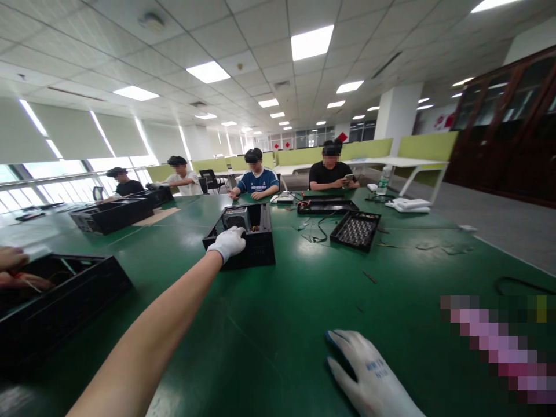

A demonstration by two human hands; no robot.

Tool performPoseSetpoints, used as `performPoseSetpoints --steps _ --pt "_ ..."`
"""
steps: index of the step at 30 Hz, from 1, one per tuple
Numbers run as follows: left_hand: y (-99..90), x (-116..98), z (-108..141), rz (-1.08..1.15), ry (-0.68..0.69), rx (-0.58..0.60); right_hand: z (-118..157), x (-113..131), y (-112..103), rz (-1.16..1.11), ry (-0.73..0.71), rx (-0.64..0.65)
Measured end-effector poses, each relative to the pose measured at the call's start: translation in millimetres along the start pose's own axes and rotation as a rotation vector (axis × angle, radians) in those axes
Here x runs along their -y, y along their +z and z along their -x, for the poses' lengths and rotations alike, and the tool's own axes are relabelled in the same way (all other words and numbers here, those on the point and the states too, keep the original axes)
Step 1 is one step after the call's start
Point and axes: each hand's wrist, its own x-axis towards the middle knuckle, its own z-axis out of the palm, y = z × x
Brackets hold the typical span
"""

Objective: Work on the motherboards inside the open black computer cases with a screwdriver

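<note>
My left hand [228,243], in a white work glove, reaches out to a black computer case [258,252] lying on the green table. Its fingers are bent over the near left edge of the case and grip it; the fingertips are partly hidden. Inside the case, just beyond this hand, sits a grey box like a power supply [236,218]. My right hand [362,362], gloved in white with blue fingertips, is low over the near part of the table. Its thumb and fingers are apart, with nothing between them.
Black open trays [356,230] and loose cables [320,231] lie right of the case. At left, another person's hands [26,278] work in a second black case [65,301]. Several people sit around the table [278,336]. A water bottle [383,180] stands far right.
</note>
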Motion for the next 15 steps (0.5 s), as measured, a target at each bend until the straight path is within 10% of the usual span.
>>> performPoseSetpoints --steps 15 --pt "-48.4 -79.7 282.0 0.159 0.373 -0.063 -0.7 -5.3 -10.0 -0.267 0.004 -0.235"
